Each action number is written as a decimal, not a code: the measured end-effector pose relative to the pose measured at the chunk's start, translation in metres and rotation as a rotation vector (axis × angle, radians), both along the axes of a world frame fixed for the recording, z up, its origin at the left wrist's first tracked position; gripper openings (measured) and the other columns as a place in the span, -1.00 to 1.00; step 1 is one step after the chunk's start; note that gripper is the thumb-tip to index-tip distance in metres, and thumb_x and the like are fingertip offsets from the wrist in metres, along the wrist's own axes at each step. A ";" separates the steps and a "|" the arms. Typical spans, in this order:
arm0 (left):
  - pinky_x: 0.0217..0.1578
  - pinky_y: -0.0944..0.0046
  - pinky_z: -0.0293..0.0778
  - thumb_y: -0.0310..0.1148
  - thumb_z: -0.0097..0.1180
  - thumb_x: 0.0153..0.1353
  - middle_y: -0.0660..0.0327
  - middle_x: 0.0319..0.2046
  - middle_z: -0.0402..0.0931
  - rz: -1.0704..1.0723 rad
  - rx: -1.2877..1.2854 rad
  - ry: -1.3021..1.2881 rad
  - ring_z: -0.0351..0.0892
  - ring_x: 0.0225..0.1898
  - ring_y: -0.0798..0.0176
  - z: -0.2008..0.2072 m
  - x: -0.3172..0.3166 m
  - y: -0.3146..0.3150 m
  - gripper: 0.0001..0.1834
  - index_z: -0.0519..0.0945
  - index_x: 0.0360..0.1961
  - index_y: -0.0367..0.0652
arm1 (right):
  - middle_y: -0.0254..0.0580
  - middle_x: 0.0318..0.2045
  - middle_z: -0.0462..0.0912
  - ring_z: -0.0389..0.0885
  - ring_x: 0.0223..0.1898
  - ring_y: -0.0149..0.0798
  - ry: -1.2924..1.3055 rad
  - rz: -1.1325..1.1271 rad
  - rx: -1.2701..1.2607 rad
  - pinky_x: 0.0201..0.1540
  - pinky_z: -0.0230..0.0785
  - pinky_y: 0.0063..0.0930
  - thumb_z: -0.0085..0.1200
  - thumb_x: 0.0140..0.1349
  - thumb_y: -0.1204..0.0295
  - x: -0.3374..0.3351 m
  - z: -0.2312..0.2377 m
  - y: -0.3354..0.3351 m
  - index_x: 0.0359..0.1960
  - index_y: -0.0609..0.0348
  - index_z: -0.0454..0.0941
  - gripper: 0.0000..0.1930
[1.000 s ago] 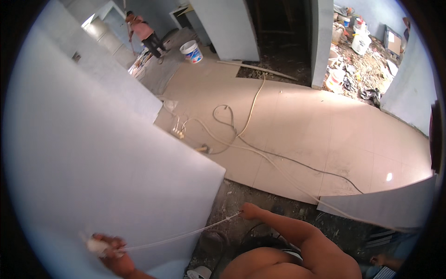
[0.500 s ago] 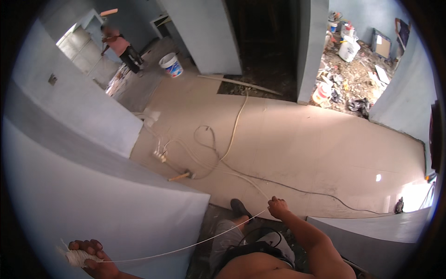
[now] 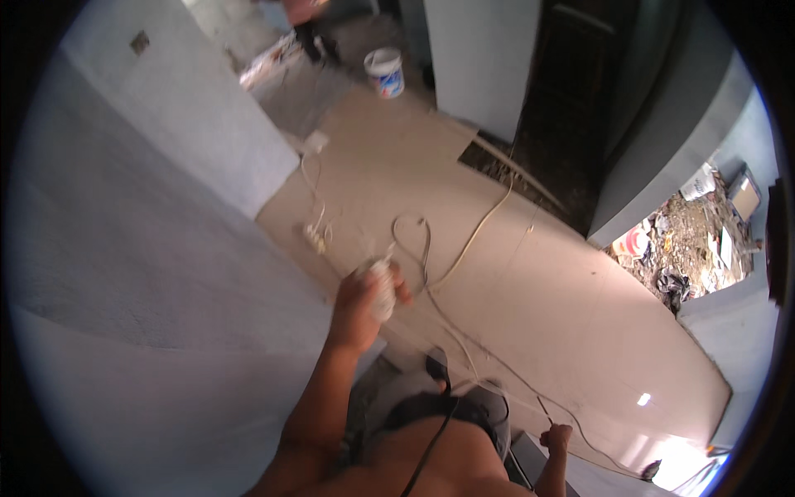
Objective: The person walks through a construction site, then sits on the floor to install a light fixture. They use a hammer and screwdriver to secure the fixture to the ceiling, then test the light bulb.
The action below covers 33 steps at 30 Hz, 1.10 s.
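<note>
My left hand (image 3: 356, 311) is raised over the tiled floor, its fingers wrapped round a spool of white string (image 3: 383, 291). Motion smears the hand and the spool a little. Down at the lower right, my right hand (image 3: 558, 435) is closed in a fist on the string. Between the two hands the string shows only as a faint blurred line. On the floor past my left hand lie a looped dark cable (image 3: 427, 253) and a pale yellowish hose or cord (image 3: 474, 240).
Grey walls (image 3: 190, 166) flank the beige tiles (image 3: 530, 290). A white bucket (image 3: 384, 74) stands far off, near a person (image 3: 308, 25) partly in view. White plugs and wires (image 3: 315, 238) lie by the left wall. Rubble (image 3: 704, 248) covers the room at right.
My left hand has come up from the lower left to the middle with the spool. My right hand has moved right and down. The view has turned, and the hammer no longer shows.
</note>
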<state>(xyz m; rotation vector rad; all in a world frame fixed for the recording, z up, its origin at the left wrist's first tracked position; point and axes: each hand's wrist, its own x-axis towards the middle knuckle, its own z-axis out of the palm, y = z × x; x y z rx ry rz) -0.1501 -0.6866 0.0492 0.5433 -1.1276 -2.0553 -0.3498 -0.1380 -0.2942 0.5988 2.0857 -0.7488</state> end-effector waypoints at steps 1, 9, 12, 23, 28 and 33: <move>-0.30 0.27 0.45 -0.02 0.14 0.16 0.23 -0.42 0.46 0.080 -0.094 -0.286 0.48 -0.38 0.33 -0.012 -0.006 -0.004 -0.56 0.49 -0.32 -0.26 | -0.04 -0.60 0.53 0.49 -0.73 -0.18 0.062 -0.046 -0.025 -0.79 0.36 -0.31 -0.22 0.22 0.49 0.000 0.009 -0.004 -0.49 0.28 0.41 -0.81; -0.46 0.35 0.41 -0.02 0.10 0.23 0.28 -0.51 0.46 -0.035 -0.065 -0.821 0.47 -0.49 0.40 -0.135 -0.008 -0.011 -0.59 0.43 -0.26 -0.20 | -0.15 -0.67 0.45 0.42 -0.75 -0.32 0.304 -0.208 -0.091 -0.81 0.27 -0.46 -0.23 0.25 0.51 -0.046 0.072 -0.083 -0.33 0.31 0.35 -0.88; -0.45 0.35 0.42 -0.14 0.13 0.21 0.26 -0.48 0.49 -0.064 0.084 -0.799 0.50 -0.47 0.39 -0.177 -0.014 -0.015 -0.68 0.41 -0.22 -0.16 | -0.18 -0.67 0.45 0.42 -0.74 -0.35 0.407 -0.105 -0.202 -0.77 0.29 -0.51 -0.18 0.26 0.49 -0.090 0.081 -0.133 -0.31 0.31 0.36 -0.88; -0.36 0.15 0.47 -0.12 0.18 0.12 0.04 -0.41 0.52 -0.180 -0.829 -0.856 0.58 -0.36 0.03 -0.209 -0.209 -0.094 -0.64 0.55 -0.21 -0.18 | -0.19 -0.67 0.55 0.55 -0.65 -0.39 0.593 0.710 -0.684 -0.59 0.43 -0.51 -0.06 0.18 0.55 -0.245 0.094 -0.432 -0.34 0.30 0.50 -0.90; -0.26 0.13 0.50 -0.18 0.17 0.14 0.15 -0.22 0.50 -0.231 -1.008 -0.938 0.57 -0.26 0.07 -0.159 -0.311 -0.115 -0.71 0.56 -0.23 -0.16 | -0.05 -0.63 0.60 0.64 -0.58 -0.11 0.598 0.985 -0.827 -0.50 0.47 -0.33 0.02 0.16 0.46 -0.272 0.163 -0.544 -0.38 0.23 0.57 -0.88; -0.27 0.15 0.51 -0.21 0.14 0.15 0.16 -0.24 0.49 -0.302 -1.092 -0.867 0.57 -0.27 0.08 -0.187 -0.343 -0.161 -0.71 0.52 -0.16 -0.11 | -0.09 -0.71 0.58 0.61 -0.64 -0.07 0.660 0.926 -0.864 -0.52 0.47 -0.30 0.06 0.18 0.39 -0.284 0.177 -0.596 -0.41 0.24 0.58 -0.84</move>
